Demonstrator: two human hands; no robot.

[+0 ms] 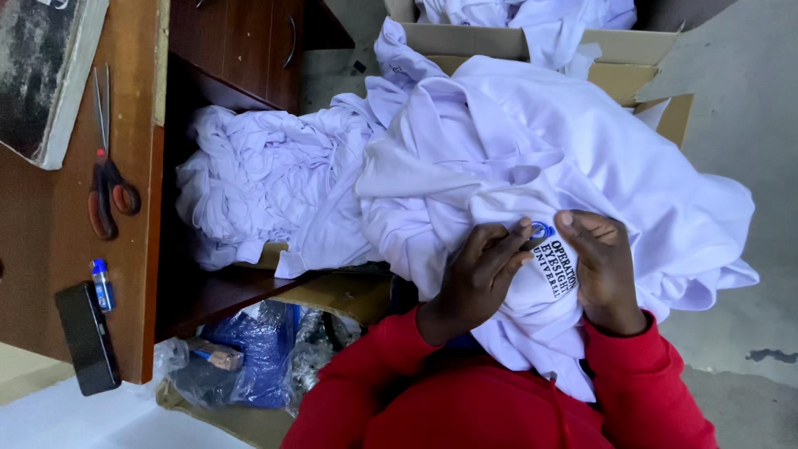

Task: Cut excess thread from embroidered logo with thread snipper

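A white garment [532, 158] with a small printed chest patch [559, 268] is draped over my lap. My left hand [478, 278] pinches the cloth just left of the patch; a small dark object shows between its fingertips, too small to identify. My right hand [603, 266] grips the cloth on the patch's right side, thumb pressed near the blue mark at its top. Both sleeves are red.
A heap of white garments [266, 175] fills the space under a brown wooden desk [125, 274]. On the desk lie scissors [106, 179], a small blue-capped tube [101, 283] and a black phone [87, 337]. A cardboard box [615, 58] holds more white cloth. Plastic bags [249, 349] lie below.
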